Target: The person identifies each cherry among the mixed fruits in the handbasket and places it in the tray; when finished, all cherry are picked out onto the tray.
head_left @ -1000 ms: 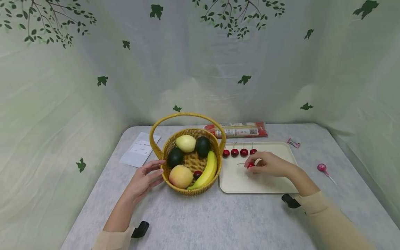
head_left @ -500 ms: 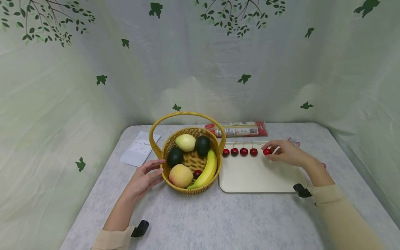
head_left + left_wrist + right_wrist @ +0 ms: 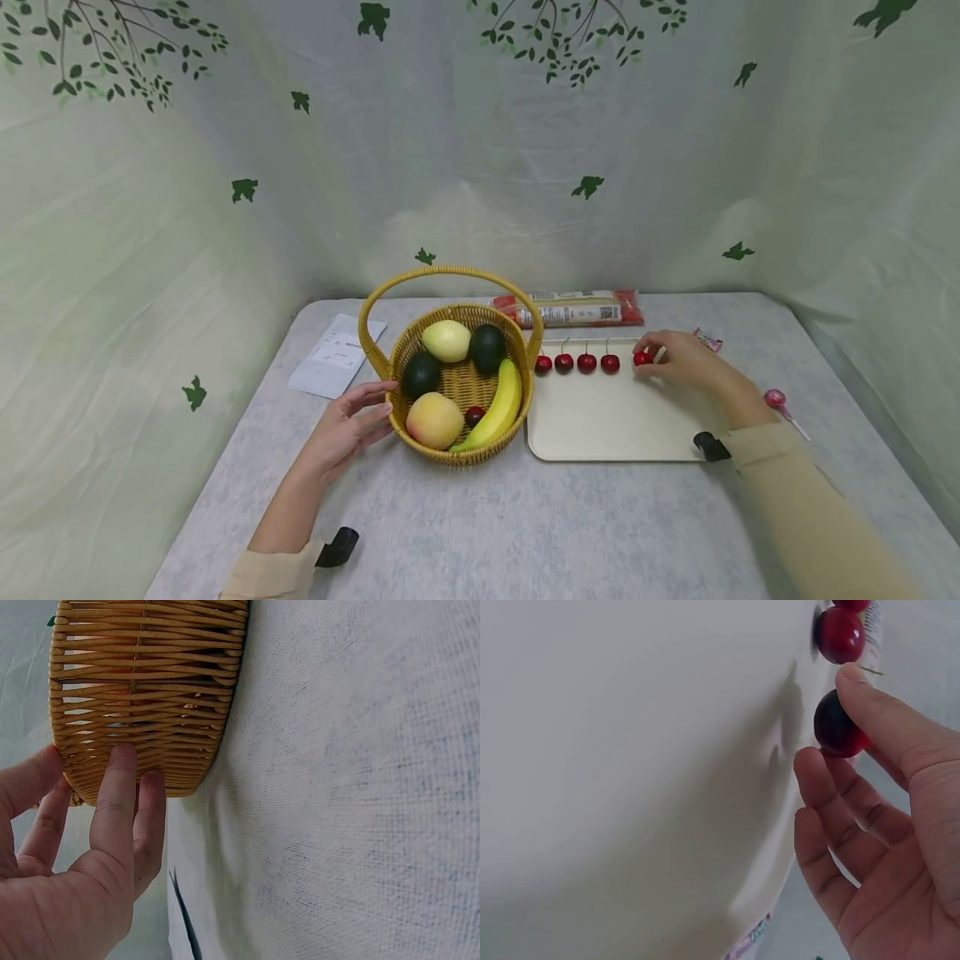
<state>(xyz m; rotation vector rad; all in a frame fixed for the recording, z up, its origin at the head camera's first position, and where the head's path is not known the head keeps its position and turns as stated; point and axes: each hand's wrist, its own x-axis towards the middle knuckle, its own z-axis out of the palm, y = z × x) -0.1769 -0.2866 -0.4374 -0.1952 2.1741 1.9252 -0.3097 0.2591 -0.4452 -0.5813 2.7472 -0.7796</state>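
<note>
My right hand (image 3: 686, 362) pinches a red cherry (image 3: 838, 726) between thumb and fingertips, close over the cream tray (image 3: 600, 433). Just left of it, several dark red cherries (image 3: 587, 363) line up along the tray's back edge, stems pointing away. With extended fingers, my left hand (image 3: 352, 429) touches the outer left side of the yellow wicker basket (image 3: 142, 690). Inside the basket are a peach (image 3: 435, 421), a banana (image 3: 498, 412), a pale yellow-green fruit (image 3: 446, 342), two dark green fruits (image 3: 422, 375) and one cherry (image 3: 474, 417).
Behind the tray lies a long red-and-clear packet (image 3: 577, 309). A small pink wrapped candy (image 3: 708, 340) and a pink lollipop (image 3: 776, 399) lie to the right. White paper (image 3: 337, 357) rests left of the basket, and a printed curtain (image 3: 480, 150) surrounds the table.
My right hand has carried its cherry from mid-tray right and back to the end of the row, then settled slightly there. The left hand stays at the basket.
</note>
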